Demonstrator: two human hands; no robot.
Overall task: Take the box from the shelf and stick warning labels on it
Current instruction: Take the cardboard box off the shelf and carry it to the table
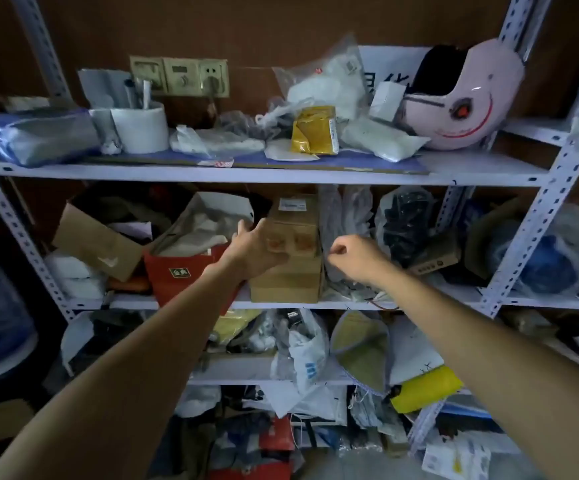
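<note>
Touching cardboard box [291,251] — left hand [253,251] (open), right hand [357,258] curled

Brown box [286,271], red bag [177,275]

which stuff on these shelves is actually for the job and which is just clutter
Job: cardboard box, left hand, right hand.
Clutter: red bag, pink helmet, yellow packet, white roll, open carton.
</note>
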